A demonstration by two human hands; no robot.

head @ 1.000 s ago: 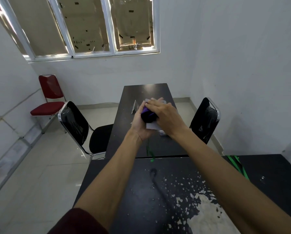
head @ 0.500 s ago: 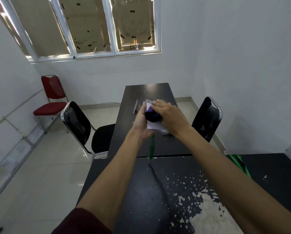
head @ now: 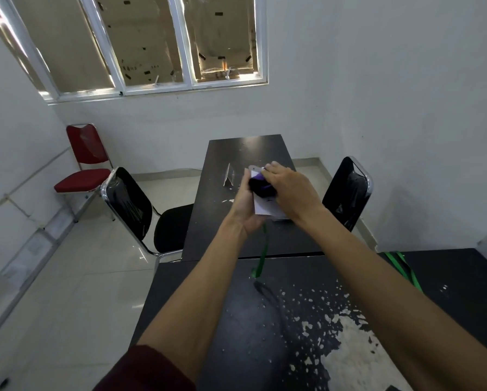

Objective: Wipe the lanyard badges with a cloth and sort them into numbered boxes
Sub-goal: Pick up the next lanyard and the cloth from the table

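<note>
Badge: a white card [head: 265, 208] with a rounded greyish top corner. I hold it tilted in the air with its face toward me, seen against the far surface [head: 245, 149]. Its lower right corner is hidden behind my right wrist.
Strap: a green strap [head: 262, 253] hangs from under the badge's near end. Its loose tip hangs over the near surface [head: 222, 334].
Cloth: a dark wad [head: 260, 188], black with a purple fold, pressed on the badge's upper half.
Left grip: my left hand [head: 245, 211] cradles the badge from below and behind, with the thumb up along its left edge and the palm under its near end.
Right grip: my right hand [head: 291, 193] is curled over the cloth, bunching it and pressing it on the card, fingertips at the badge's top edge.
Surfaces: 2 black tops butt together, and the near one has a pale flaked patch by my right forearm. More green straps [head: 402, 268] lie beyond that arm.
Change: compared with 1 s ago, the cloth and my right fingertips sit slightly further right across the card. The strap hangs straighter. Both hands keep the same hold.
</note>
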